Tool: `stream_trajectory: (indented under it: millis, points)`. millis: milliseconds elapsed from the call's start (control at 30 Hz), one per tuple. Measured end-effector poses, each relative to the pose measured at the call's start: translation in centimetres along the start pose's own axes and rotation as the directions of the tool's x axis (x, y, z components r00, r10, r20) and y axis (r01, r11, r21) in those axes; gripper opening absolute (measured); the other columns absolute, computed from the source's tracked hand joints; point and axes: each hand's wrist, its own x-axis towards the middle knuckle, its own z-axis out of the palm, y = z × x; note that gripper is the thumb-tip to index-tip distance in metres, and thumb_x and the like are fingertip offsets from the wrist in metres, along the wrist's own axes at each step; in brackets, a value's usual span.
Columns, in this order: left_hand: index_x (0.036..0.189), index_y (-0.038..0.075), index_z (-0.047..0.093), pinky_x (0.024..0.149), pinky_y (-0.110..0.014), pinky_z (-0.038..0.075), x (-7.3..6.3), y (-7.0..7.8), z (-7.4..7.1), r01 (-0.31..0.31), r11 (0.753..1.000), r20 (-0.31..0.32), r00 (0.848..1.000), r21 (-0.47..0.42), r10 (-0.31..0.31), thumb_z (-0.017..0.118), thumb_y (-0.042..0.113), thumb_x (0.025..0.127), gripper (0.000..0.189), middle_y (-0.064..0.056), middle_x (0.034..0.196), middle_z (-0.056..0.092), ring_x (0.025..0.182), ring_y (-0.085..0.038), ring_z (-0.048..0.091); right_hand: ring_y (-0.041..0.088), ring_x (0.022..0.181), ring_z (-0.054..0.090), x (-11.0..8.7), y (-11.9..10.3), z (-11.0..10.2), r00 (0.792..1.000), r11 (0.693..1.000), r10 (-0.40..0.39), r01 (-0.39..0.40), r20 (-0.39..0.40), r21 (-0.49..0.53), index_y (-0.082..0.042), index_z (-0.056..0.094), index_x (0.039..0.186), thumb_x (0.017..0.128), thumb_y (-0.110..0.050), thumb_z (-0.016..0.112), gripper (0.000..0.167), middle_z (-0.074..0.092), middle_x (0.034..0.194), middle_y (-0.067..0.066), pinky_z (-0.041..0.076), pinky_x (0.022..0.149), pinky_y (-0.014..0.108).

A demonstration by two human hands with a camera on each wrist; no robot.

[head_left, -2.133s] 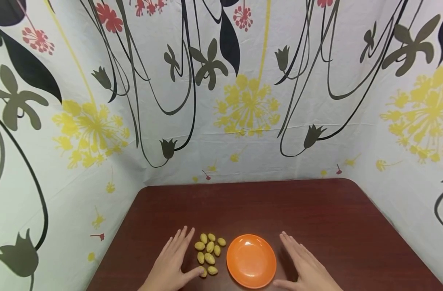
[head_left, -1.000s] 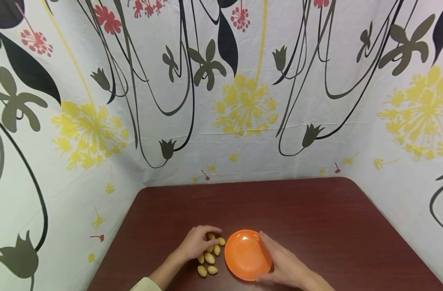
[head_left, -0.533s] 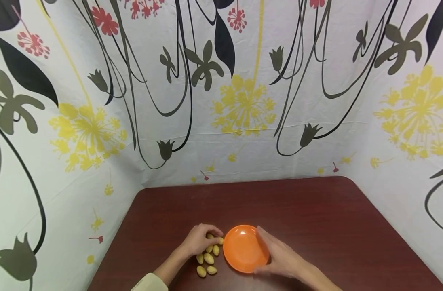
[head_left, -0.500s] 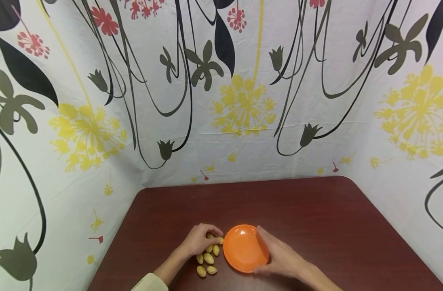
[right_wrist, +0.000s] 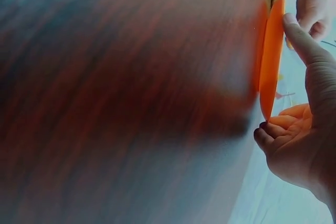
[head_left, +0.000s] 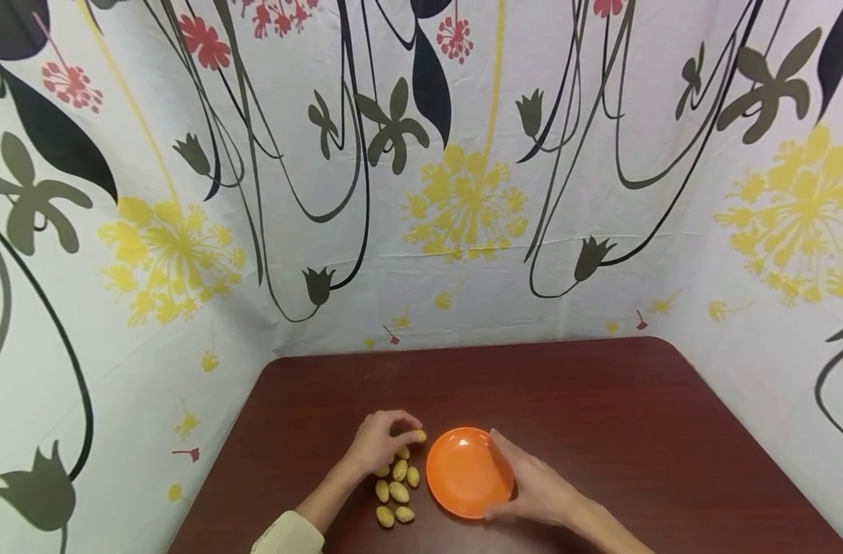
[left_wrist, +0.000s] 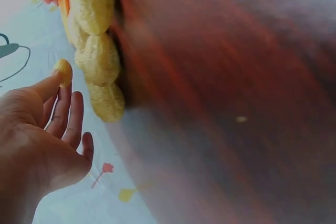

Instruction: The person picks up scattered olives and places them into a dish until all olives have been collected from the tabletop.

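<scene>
In the head view, my left hand (head_left: 378,442) pinches a small yellow oval piece (head_left: 420,436) between thumb and fingertips. The left wrist view shows this pinched piece (left_wrist: 63,72) raised off the table, the other fingers loosely bent. Below the hand lie several similar yellow oval pieces (head_left: 398,492), wrinkled on the surface, partly covered by the hand. To their right sits a round orange plate (head_left: 468,473) with nothing on it. My right hand (head_left: 538,485) holds the plate's right rim, its thumb at the near side and its fingers at the far side.
A dark red-brown table (head_left: 567,415) with rounded far corners carries everything. White cloth (head_left: 421,308) printed with flowers hangs behind it and on both sides. The plate stands close beside the yellow pieces.
Both hands began spread flat on the table. The left moved onto the yellow pieces, pinched one and lifted it away. The right took the plate's rim, and the plate shifted slightly away.
</scene>
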Motion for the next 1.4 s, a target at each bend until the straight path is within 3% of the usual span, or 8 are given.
stream_trajectory:
  millis: [233, 467, 767, 1033, 1267, 1400]
  points:
    - [0.115, 0.018, 0.08, 0.089, -0.042, 0.06, 0.9, 1.5, 0.3, -0.056, 0.998, -0.045, 0.997, -0.003, 0.056, 0.076, 0.033, 0.101, 0.021, 0.01, 0.113, 0.076, 0.106, -0.016, 0.071, 0.039, 0.142, 0.052, 0.1, 0.3, -0.2, 1.0, 1.0, -0.007, 0.007, 0.007, 0.017, 0.007, 0.033, 0.162, 0.072, -0.07, 0.089, 0.131, 0.043, 0.162, 0.025, 0.044, 0.112, 0.059]
    - [0.116, 0.014, 0.081, 0.08, -0.027, 0.06, 1.7, 2.9, 1.3, -0.101, 0.994, -0.032, 0.994, -0.05, 0.1, 0.078, 0.029, 0.1, 0.022, 0.007, 0.111, 0.077, 0.098, -0.011, 0.073, 0.042, 0.141, 0.052, 0.3, 0.6, -0.1, 0.999, 0.996, -0.047, 0.046, 0.004, 0.075, 0.012, 0.034, 0.159, 0.072, -0.062, 0.093, 0.129, 0.044, 0.16, 0.03, 0.044, 0.113, 0.056]
    - [0.109, 0.015, 0.082, 0.081, -0.024, 0.06, 2.7, 4.0, 3.9, -0.112, 0.987, -0.014, 0.994, -0.118, 0.111, 0.081, 0.019, 0.098, 0.013, 0.008, 0.102, 0.078, 0.091, -0.004, 0.072, 0.044, 0.141, 0.051, 0.5, 1.1, 0.3, 1.0, 0.99, -0.031, 0.03, 0.002, 0.135, 0.01, 0.034, 0.16, 0.071, -0.057, 0.096, 0.128, 0.045, 0.159, 0.029, 0.044, 0.115, 0.052]
    - [0.105, 0.018, 0.083, 0.079, -0.025, 0.06, 3.3, 4.7, 6.0, -0.063, 0.987, 0.042, 0.997, -0.149, 0.07, 0.082, 0.026, 0.096, 0.012, 0.01, 0.098, 0.078, 0.087, -0.002, 0.072, 0.044, 0.141, 0.05, 0.5, 1.6, 0.5, 1.0, 0.984, -0.026, 0.026, 0.002, 0.175, 0.007, 0.032, 0.162, 0.073, -0.055, 0.096, 0.126, 0.043, 0.161, 0.028, 0.044, 0.115, 0.051]
    - [0.104, 0.018, 0.083, 0.079, -0.026, 0.06, 3.3, 5.3, 7.0, -0.049, 0.99, 0.04, 0.998, -0.135, 0.055, 0.083, 0.028, 0.095, 0.014, 0.01, 0.096, 0.078, 0.087, -0.003, 0.072, 0.044, 0.139, 0.052, 0.5, 2.1, 0.8, 0.998, 0.985, -0.051, 0.055, -0.032, 0.162, 0.006, 0.035, 0.162, 0.071, -0.056, 0.097, 0.125, 0.047, 0.16, 0.025, 0.046, 0.114, 0.048]
    - [0.103, 0.017, 0.083, 0.078, -0.026, 0.06, 3.2, 5.6, 7.4, -0.045, 0.989, 0.04, 0.998, -0.142, 0.051, 0.084, 0.028, 0.094, 0.015, 0.009, 0.096, 0.079, 0.087, -0.003, 0.073, 0.045, 0.141, 0.05, 0.4, 2.3, 0.6, 0.998, 0.974, -0.061, 0.064, -0.02, 0.218, 0.004, 0.033, 0.163, 0.073, -0.047, 0.098, 0.123, 0.046, 0.161, 0.024, 0.043, 0.116, 0.041]
